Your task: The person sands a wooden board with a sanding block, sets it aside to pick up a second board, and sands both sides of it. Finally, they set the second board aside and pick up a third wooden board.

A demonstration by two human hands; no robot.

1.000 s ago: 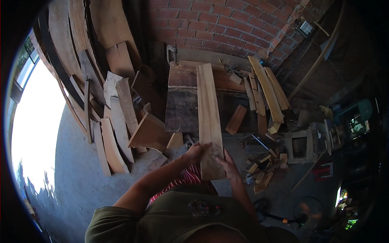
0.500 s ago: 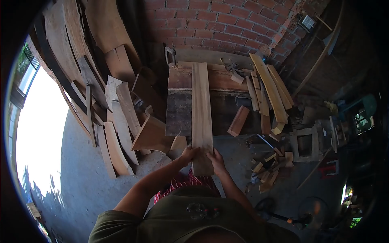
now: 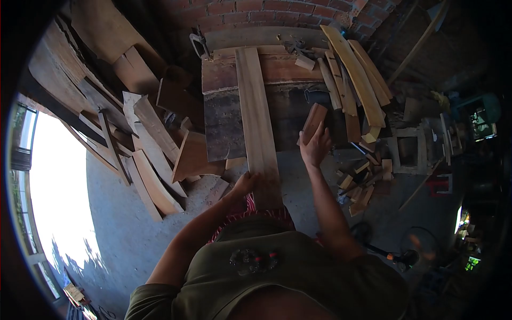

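A long, pale wooden board (image 3: pixel 255 106) lies across the workbench (image 3: pixel 224 125), its near end jutting over the front edge toward my body. Closed on the left edge of that near end is my left hand (image 3: pixel 246 184). My right hand (image 3: pixel 317 148) reaches to a reddish-brown wooden block (image 3: pixel 314 120) on the right part of the bench. Its fingers are spread and overlap the block's near end, with the thumb along the left side.
A clamp (image 3: pixel 199 44) is at the bench's back left corner. Long strips (image 3: pixel 354 74) are stacked on its right side. Large planks (image 3: pixel 152 128) lean and lie at left. Offcuts (image 3: pixel 365 186) are heaped on the floor at right, near a wooden frame (image 3: pixel 409 149).
My right hand has let go of the board and moved forward and right to the block. My left hand stays on the board. The camera view has shifted and tilted down.
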